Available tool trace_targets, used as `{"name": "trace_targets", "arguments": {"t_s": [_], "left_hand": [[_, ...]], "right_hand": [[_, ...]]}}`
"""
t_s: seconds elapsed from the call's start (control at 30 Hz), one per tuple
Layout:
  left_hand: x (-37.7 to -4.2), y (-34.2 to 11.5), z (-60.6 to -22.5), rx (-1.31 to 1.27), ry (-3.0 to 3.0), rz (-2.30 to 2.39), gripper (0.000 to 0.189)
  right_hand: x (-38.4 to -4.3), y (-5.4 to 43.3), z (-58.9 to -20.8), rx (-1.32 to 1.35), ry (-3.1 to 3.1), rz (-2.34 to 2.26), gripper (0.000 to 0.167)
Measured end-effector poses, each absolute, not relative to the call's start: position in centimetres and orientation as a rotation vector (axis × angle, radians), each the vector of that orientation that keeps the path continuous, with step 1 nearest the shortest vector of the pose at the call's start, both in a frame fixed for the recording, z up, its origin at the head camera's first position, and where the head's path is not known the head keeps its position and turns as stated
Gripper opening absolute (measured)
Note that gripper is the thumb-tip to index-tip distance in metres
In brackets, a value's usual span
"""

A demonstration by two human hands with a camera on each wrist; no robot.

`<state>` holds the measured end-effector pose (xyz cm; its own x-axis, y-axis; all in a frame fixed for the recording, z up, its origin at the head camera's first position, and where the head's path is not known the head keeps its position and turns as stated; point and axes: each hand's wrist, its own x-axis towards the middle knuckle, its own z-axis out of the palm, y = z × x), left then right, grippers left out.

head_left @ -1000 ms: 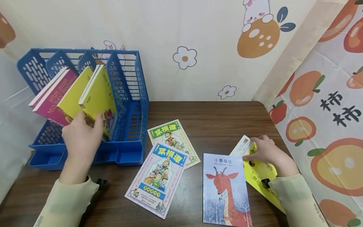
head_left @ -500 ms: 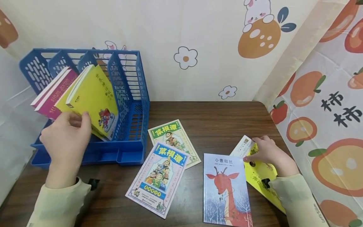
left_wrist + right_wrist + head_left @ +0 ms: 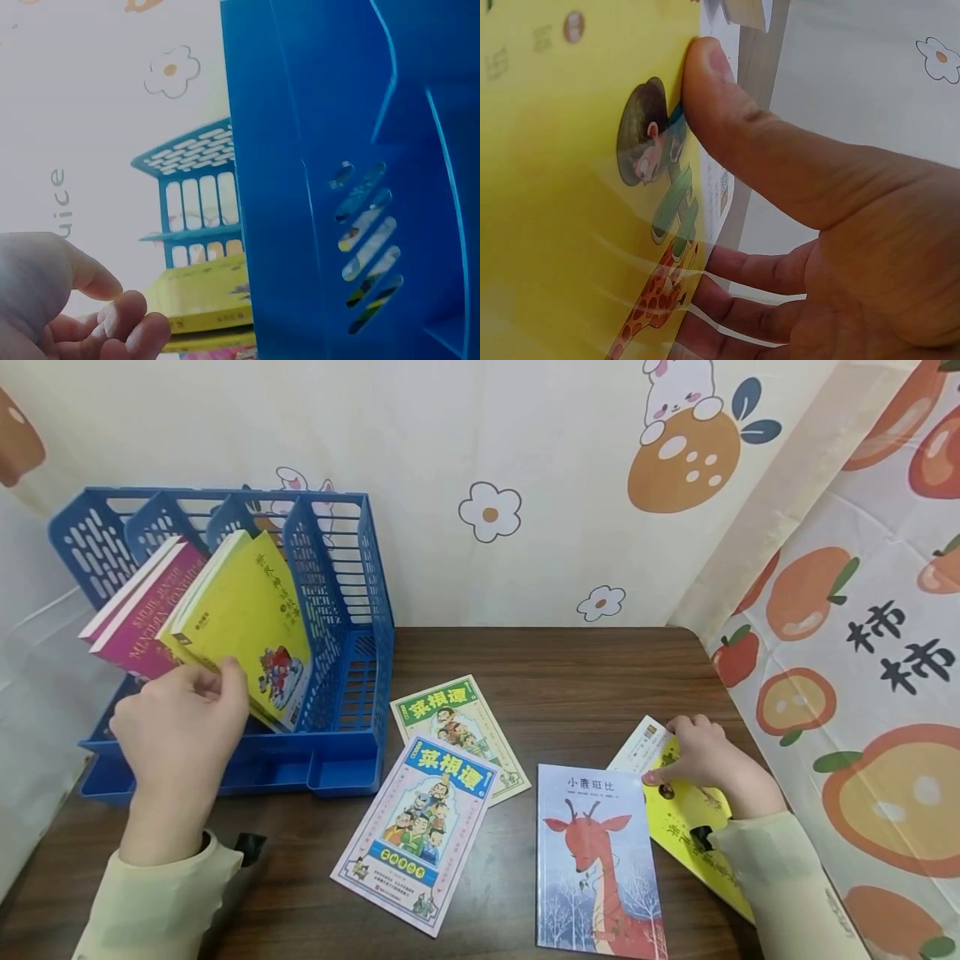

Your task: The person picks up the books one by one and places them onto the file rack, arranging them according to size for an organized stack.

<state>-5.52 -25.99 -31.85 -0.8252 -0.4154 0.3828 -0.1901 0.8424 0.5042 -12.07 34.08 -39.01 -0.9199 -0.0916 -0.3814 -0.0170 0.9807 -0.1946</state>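
Observation:
At the blue file rack [image 3: 360, 610] on the left, my left hand [image 3: 176, 727] is at the lower spine edge of a yellow book [image 3: 247, 618] leaning left inside it. In the left wrist view the thumb and fingers [image 3: 142, 326] curl together in front of the yellow spines [image 3: 210, 322], and no book shows between them. Behind that book a second yellow one is mostly hidden. On the table at right, my right hand [image 3: 697, 752] pinches the edge of another yellow book [image 3: 690, 818], thumb on the cover [image 3: 577, 187], fingers behind it.
Pink books [image 3: 150, 610] stand in the rack's left part. Two comic-style booklets overlap mid-table, a blue-titled one [image 3: 412, 835] over a green-titled one [image 3: 457, 718]. A deer-cover book [image 3: 600, 860] partly covers the right yellow book. A patterned curtain [image 3: 487, 435] hangs behind.
The front yellow book in the rack has tipped left against the one behind it. My left hand has moved left and down, then slightly right. The right hand has barely moved.

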Motion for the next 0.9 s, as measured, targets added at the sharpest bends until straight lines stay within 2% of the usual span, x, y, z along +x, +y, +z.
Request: {"name": "trace_targets", "arguments": {"t_s": [0.5,0.7,0.9], "left_hand": [[-5.8,-25.0,-32.2,0.254,-2.438,-0.645,0.052],[-6.0,-24.6,-32.7,0.127,-2.385,-0.655,0.047],[-6.4,-24.0,-33.0,0.013,-2.368,-0.673,0.045]], "right_hand": [[-12.2,34.5,-38.8,0.105,2.701,-0.465,0.124],[-12.6,35.1,-38.0,0.130,2.705,-0.601,0.107],[-13.2,34.9,-36.3,-0.024,2.845,-0.593,0.074]]}}
